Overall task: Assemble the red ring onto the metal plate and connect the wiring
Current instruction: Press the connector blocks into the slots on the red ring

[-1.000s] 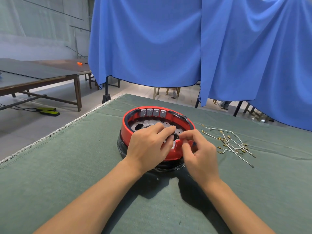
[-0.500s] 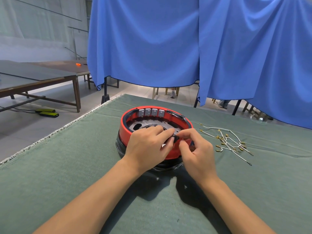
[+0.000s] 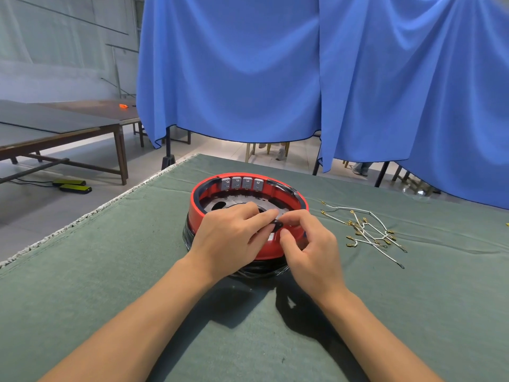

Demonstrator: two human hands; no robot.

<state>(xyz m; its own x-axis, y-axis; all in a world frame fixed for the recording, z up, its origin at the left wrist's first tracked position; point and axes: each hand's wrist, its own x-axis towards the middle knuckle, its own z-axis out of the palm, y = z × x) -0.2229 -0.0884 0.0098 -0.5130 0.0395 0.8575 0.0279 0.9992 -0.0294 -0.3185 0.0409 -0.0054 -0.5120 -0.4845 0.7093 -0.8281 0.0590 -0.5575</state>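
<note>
Two bare forearms reach in from the near edge over the green cloth of the tabletop [image 3: 110,271] and meet at the near rim of the red ring [image 3: 198,199]. The left hand [image 3: 228,241] lies over the ring's near-left wall, its fingers [image 3: 261,216] curled forward and pinching a small black part [image 3: 276,225] just above the rim. The right hand [image 3: 311,244] comes in from the other side, thumb and forefinger closed on the same black part, the remaining fingers curled below it against the ring's outer wall. The ring sits on a black base [image 3: 187,232], with the metal plate [image 3: 220,205] showing inside it beyond the fingertips and a row of grey terminal blocks [image 3: 242,183] along the far inner wall. Well apart to the right lies a loose bundle of white wires [image 3: 369,230] with brass terminals. Beyond the tabletop hangs a blue curtain [image 3: 248,78], and wooden tables [image 3: 68,128] stand at far left.
</note>
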